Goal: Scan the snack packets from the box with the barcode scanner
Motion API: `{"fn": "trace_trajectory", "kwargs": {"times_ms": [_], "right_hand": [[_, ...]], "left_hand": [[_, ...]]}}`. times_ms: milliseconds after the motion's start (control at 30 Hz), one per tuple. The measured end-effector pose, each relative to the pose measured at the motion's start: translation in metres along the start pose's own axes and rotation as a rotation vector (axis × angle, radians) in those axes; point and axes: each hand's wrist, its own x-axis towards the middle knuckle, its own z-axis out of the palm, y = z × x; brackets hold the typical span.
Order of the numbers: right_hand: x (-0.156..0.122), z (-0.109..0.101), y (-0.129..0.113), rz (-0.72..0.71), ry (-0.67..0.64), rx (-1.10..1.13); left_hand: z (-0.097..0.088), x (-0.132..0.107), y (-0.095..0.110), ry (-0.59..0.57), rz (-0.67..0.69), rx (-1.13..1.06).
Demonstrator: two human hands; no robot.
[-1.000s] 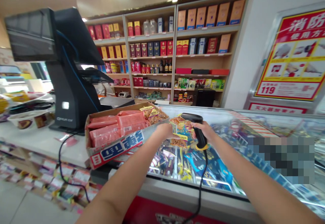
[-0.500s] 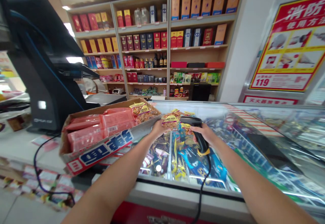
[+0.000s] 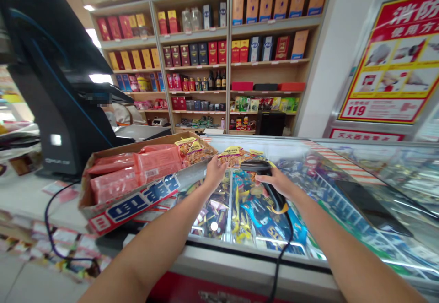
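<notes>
"Yellow snack packet (image 3: 233,158): where did it lie?"

"Flat on the glass lid of the chest freezer (image 3: 247,253), its long axis running left to right across my view, just ahead of my hands."

"Which hand was nearer?"

"My left hand (image 3: 215,174), right by the packet's left end. It was open, fingers raised, holding nothing. I couldn't tell whether the fingertips touched the packet."

"And your right hand (image 3: 276,184)?"

"Clenched round the handle of a black barcode scanner (image 3: 272,191), with the scanner's nose pointing left, towards the packet."

"What else was close by?"

"Left of my left hand, a cardboard box (image 3: 133,207) of red packs (image 3: 157,161) sat on the white worktop (image 3: 27,197)."
</notes>
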Motion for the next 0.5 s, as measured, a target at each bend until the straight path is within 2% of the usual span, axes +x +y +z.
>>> {"fn": "trace_trajectory", "kwargs": {"times_ms": [200, 500], "right_hand": [[-0.001, 0.001, 0.001, 0.014, -0.001, 0.007], [-0.003, 0.001, -0.001, 0.012, -0.016, 0.02]], "left_hand": [[-0.003, -0.003, 0.01, -0.04, 0.012, 0.005], [-0.005, -0.006, 0.018, -0.032, 0.012, 0.028]]}}
